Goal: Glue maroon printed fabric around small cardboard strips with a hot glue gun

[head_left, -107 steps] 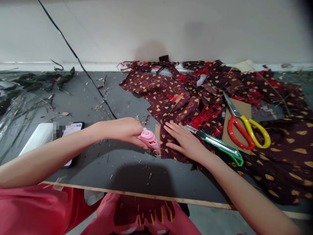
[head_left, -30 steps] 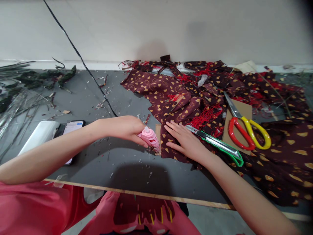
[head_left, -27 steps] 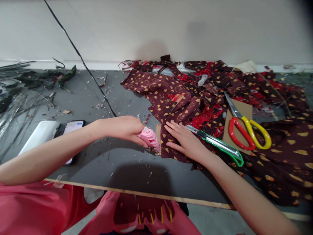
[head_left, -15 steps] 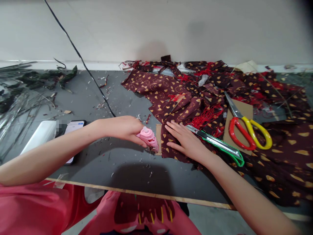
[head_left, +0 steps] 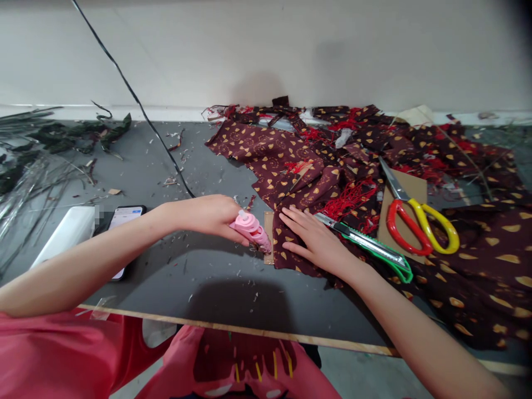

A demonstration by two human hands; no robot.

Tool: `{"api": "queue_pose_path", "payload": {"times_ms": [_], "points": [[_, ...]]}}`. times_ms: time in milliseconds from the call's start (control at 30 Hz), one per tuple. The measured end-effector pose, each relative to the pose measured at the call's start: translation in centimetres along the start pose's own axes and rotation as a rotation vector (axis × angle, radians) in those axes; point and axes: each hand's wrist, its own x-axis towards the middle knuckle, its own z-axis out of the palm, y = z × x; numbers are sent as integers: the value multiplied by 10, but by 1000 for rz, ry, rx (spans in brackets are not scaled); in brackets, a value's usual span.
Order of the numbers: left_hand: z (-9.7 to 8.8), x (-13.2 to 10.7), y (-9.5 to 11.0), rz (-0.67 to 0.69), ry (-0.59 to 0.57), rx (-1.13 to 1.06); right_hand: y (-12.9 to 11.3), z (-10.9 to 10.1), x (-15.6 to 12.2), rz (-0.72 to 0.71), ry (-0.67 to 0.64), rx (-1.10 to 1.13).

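My left hand (head_left: 216, 216) is closed around a pink glue gun (head_left: 250, 230). Its nozzle points down at the bare edge of a brown cardboard piece (head_left: 269, 233), touching it or just above; I cannot tell which. Maroon fabric with yellow leaf-like prints (head_left: 266, 147) covers the rest of that piece. On this fabric my right hand (head_left: 316, 238) lies flat, fingers spread and holding nothing, with the fingertips near the cloth's folded edge. Beside that hand rests a green box cutter (head_left: 374, 246), its metal end close to the knuckles.
Scissors with red and yellow handles (head_left: 419, 221) lie on another cardboard piece (head_left: 388, 208) at right. Red threads (head_left: 353, 197) and scraps cover the back. A phone (head_left: 124, 219) and a white box (head_left: 66, 230) sit under my left forearm. A black cord (head_left: 137, 100) hangs down behind my left hand.
The glue gun's nozzle has shifted slightly away from me along the cardboard edge. My right hand stays in place on the fabric.
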Motion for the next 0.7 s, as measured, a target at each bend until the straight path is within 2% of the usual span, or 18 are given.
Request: {"api": "queue_pose_path", "payload": {"times_ms": [100,333,700], "points": [[2,5,0,-5,-117,1,0,-1,0,-5,1,0],[3,11,3,-36,-150,8,1,-1,-1,-7,4,5],[3,13,5,-1,-151,34,-1,-3,2,-8,-9,10]]}}
